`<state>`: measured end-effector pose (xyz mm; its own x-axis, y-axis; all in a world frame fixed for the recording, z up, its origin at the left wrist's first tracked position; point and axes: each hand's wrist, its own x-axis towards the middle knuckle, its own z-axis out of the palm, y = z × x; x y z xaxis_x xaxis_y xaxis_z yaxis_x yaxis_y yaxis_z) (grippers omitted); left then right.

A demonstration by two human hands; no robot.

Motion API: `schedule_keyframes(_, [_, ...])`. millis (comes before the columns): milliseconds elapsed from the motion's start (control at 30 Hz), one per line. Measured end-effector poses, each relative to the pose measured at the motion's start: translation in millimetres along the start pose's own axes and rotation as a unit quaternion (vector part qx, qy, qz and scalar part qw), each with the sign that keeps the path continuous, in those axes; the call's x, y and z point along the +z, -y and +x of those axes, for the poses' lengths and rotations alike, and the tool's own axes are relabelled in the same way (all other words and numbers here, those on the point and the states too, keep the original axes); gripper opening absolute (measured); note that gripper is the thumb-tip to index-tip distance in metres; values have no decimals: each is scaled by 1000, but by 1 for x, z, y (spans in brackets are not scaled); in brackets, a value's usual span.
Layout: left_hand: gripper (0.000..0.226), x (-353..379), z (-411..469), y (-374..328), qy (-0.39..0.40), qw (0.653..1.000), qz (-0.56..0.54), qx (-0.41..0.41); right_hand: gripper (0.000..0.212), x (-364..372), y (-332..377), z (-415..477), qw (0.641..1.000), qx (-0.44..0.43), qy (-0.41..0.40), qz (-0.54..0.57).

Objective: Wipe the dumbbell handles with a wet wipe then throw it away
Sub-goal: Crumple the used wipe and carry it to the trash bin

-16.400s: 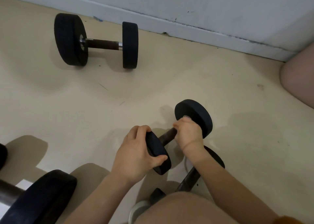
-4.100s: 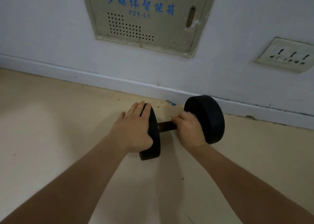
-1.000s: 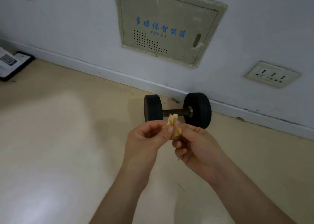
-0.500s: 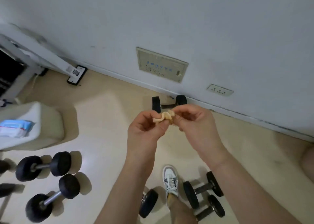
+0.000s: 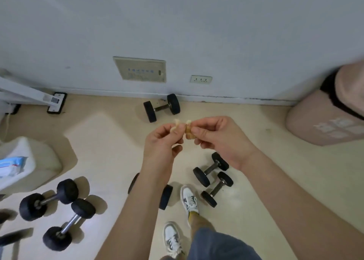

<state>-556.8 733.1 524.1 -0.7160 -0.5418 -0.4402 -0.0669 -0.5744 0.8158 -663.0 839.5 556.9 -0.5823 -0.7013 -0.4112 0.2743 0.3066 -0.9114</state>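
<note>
A crumpled, yellowed wet wipe [image 5: 188, 129] is pinched between both hands at chest height. My left hand [image 5: 160, 143] holds its left end and my right hand [image 5: 218, 139] holds its right end. On the floor by the wall lies a black dumbbell [image 5: 161, 108]. Two small dumbbells [image 5: 213, 178] lie beside my right shoe. Another dumbbell [image 5: 164, 196] is partly hidden under my left forearm. Two more dumbbells [image 5: 57, 210] lie at the lower left.
A pink bin with a black bag liner [image 5: 327, 119] stands at the right by the wall. A pack of wipes [image 5: 10, 166] rests on a white padded seat [image 5: 42, 161] at the left. A white machine foot [image 5: 56, 103] reaches the wall. My shoes [image 5: 189, 199] stand below.
I have stood up further, so the floor and dumbbells look farther away. Both hands still pinch the wipe, now spread slightly apart. The bin has come into view at the right.
</note>
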Motion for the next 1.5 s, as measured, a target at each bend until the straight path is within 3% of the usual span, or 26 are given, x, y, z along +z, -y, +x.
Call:
schedule_keyframes(67, [18,17,-12,5,10,999,36,-7,12,-13,-4,-26,993,55,-9,103])
schedule_keyframes(167, [19,55,-26,12,69,994,88,15,10,-40,-14,-58,952,103,-61,281])
schedule_keyframes(300, [11,123,-49,35,143,968,202,46,15,-94,-26,-105,903,55,-109,412])
schedule_keyframes(367, [13,162,-61,51,170,952,250,46,17,-131,-30,-134,926,19,-145,348])
schedule_keyframes(433, [10,207,-71,68,205,931,297,49,17,-174,-32,-166,965,-9,-199,169])
schedule_keyframes(500, [9,256,-78,88,221,916,330,60,23,-219,-34,-195,972,-24,-231,40])
schedule_keyframes(600, [5,339,-88,127,216,921,313,82,16,-300,-41,-232,960,-47,-266,71])
schedule_keyframes(667, [9,398,-95,152,234,934,261,69,17,-361,-47,-252,952,-27,-260,157])
schedule_keyframes(767, [13,479,-107,187,261,940,219,36,27,-436,-53,-279,926,-5,-185,330])
schedule_keyframes(833, [11,523,-110,207,254,940,225,47,22,-475,-58,-289,906,-22,-215,363])
schedule_keyframes(900, [17,565,-107,226,247,937,242,47,7,-517,-66,-293,901,-26,-271,339])
schedule_keyframes(1000, [22,623,-90,247,269,935,230,-22,28,-583,-74,-288,911,-8,-321,259])
schedule_keyframes(1133, [16,693,-43,278,264,920,289,7,26,-668,-72,-260,929,-20,-336,152])
schedule_keyframes(1233, [10,752,8,295,223,938,264,-13,18,-738,-66,-230,923,-22,-289,255])
schedule_keyframes(1333, [6,814,52,306,233,935,269,-18,25,-808,-61,-202,899,-1,-301,318])
schedule_keyframes(1400, [10,856,75,313,242,930,278,-10,27,-849,-58,-185,910,1,-313,273])
schedule_keyframes(1500, [16,906,109,327,241,924,295,-37,13,-900,-56,-159,934,-7,-333,130])
